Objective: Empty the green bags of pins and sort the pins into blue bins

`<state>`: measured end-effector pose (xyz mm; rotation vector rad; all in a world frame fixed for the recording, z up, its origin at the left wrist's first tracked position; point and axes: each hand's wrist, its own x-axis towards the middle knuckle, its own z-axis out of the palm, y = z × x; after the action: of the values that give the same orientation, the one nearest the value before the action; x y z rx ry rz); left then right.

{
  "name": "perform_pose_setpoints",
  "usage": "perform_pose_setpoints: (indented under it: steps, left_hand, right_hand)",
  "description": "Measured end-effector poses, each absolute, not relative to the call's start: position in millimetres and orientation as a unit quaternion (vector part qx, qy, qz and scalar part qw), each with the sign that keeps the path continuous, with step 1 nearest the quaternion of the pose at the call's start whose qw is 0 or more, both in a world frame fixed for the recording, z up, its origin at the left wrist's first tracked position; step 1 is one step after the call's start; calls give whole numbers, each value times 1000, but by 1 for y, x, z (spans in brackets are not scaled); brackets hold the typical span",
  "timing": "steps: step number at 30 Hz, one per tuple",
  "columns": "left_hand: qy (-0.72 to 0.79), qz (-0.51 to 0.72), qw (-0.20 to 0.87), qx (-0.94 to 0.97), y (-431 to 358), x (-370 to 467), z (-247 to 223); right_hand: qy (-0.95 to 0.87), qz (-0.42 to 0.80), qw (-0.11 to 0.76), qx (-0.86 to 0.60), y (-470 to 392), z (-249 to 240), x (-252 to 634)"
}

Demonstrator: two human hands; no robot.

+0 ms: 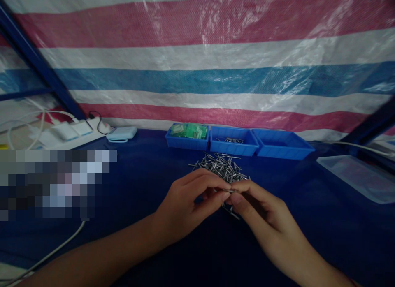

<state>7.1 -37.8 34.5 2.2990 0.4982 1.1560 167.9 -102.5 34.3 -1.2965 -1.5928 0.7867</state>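
A pile of thin silvery metal pieces that look like blind rivets (224,165) lies on the dark blue table. In front of it my left hand (193,198) and my right hand (268,217) meet, fingertips nearly touching. Between them is one small rivet (228,191), pinched by thumb and fingers from both sides. Most of this piece is covered by the fingertips. Several more rivets show below and behind my hands, partly hidden by them.
Behind the pile stand three blue bins: one with green-and-clear packets (189,130), a middle bin (234,149) with some rivets, and a right bin (284,151). A translucent plastic lid (358,178) lies right. Left are a power strip (83,137), a pale blue case (121,134) and a cable (55,252).
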Motion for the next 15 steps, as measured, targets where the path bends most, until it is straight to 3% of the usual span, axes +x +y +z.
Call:
perform_pose_setpoints:
  steps: [9,15]
  left_hand:
    - [212,424,244,846,-36,7,36]
    - [214,401,271,849,-34,8,35]
  right_hand:
    - [-645,246,538,-484,-103,33,169]
    - [-664,191,550,-469,-107,31,169]
